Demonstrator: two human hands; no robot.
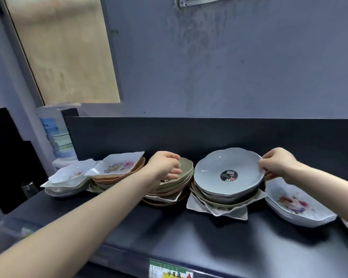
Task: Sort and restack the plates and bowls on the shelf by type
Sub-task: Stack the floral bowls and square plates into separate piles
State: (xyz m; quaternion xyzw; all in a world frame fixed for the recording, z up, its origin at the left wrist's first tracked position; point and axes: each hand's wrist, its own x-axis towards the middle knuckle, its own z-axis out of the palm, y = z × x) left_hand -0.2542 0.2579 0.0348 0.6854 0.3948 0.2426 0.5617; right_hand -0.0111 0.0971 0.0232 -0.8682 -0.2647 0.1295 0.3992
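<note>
A grey-blue round bowl (213, 169) with a black sticker tops a mixed stack in the middle of the dark shelf (169, 233). My right hand (277, 163) pinches this bowl's right rim. To its left stands a stack of green and tan bowls (184, 173). My left hand (165, 165) hovers over that stack with curled fingers and holds nothing. White square floral dishes (119, 164) top the stacks at the far left. At the right lies a pile of white floral rectangular plates (295, 203).
Square beige plates (219, 209) lie under the middle stack. A clear container with blue and green lids (58, 137) stands at the back left. A price label (169, 270) sticks to the shelf's front edge. A dark back panel (209, 133) runs behind the stacks.
</note>
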